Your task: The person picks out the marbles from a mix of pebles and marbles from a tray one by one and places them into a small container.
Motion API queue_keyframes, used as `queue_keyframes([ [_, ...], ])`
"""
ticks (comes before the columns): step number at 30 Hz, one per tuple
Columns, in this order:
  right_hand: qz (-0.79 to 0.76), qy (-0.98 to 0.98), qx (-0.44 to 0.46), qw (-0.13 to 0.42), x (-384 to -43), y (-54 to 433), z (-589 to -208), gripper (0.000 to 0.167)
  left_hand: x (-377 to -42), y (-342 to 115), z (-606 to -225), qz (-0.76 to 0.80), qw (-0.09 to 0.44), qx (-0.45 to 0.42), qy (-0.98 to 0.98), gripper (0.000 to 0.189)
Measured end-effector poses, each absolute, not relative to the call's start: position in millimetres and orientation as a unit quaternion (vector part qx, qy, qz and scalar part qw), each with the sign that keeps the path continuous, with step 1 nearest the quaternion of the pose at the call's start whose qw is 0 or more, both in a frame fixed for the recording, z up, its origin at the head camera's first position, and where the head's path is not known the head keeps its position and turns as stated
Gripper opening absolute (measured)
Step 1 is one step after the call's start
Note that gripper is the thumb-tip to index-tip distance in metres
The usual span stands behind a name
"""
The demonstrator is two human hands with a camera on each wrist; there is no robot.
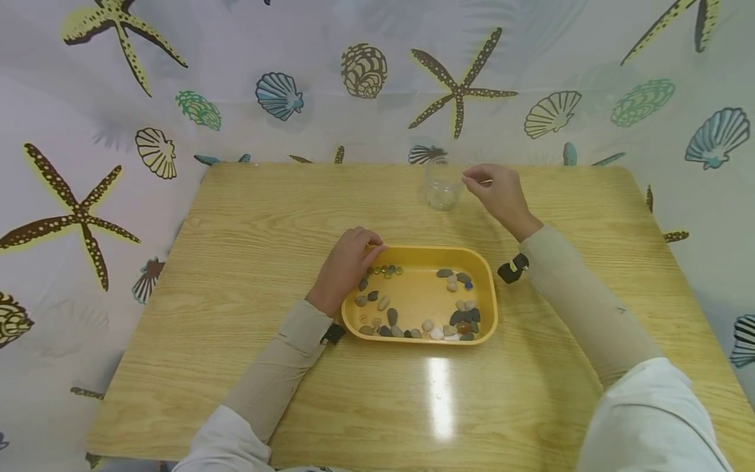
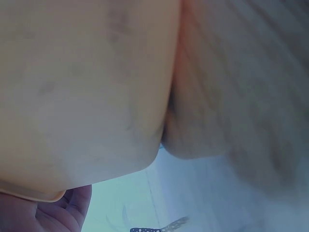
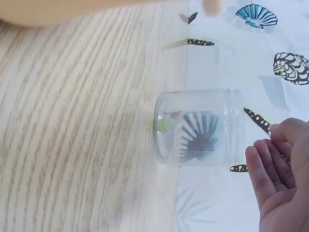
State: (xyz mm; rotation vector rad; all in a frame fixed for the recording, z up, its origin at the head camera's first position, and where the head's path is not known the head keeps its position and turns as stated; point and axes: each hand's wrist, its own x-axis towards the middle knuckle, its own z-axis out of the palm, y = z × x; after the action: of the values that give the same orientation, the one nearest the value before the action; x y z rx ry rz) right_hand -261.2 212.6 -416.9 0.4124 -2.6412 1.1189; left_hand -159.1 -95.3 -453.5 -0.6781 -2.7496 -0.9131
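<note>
A yellow tray (image 1: 421,255) lies on the table with pebbles (image 1: 392,317) and glass marbles (image 1: 385,269) in it. My left hand (image 1: 345,265) grips its rim at the far left corner, and the left wrist view shows some fingers (image 2: 67,212) under that rim. Behind the tray stands a clear jar (image 3: 200,128), upright on the table. A greenish marble (image 3: 164,125) shows at its bottom. Just right of the jar's mouth is my right hand (image 1: 498,193), thumb and fingertips close together. Whether they pinch something small I cannot tell.
The wooden table (image 1: 253,216) runs under everything. A white sheet (image 1: 236,39) printed with starfish and shells hangs behind the table and along its sides. More pebbles (image 1: 466,316) and a blue marble (image 1: 468,286) lie in the tray's right part.
</note>
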Motion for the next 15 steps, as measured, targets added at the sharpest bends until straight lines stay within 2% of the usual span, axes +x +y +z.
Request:
queue_keyframes([
  [10,0.443,-0.881,0.143,0.083,-236.0,199.8,-395.6,0.033,-158.6,-95.3,-454.0,-0.306,0.084,-0.229,-0.920,0.020],
  [15,0.472,-0.866,0.157,0.051,-215.1,186.7,-377.0,0.028,-159.1,-95.3,-454.2,-0.309,0.081,-0.228,-0.920,0.020],
])
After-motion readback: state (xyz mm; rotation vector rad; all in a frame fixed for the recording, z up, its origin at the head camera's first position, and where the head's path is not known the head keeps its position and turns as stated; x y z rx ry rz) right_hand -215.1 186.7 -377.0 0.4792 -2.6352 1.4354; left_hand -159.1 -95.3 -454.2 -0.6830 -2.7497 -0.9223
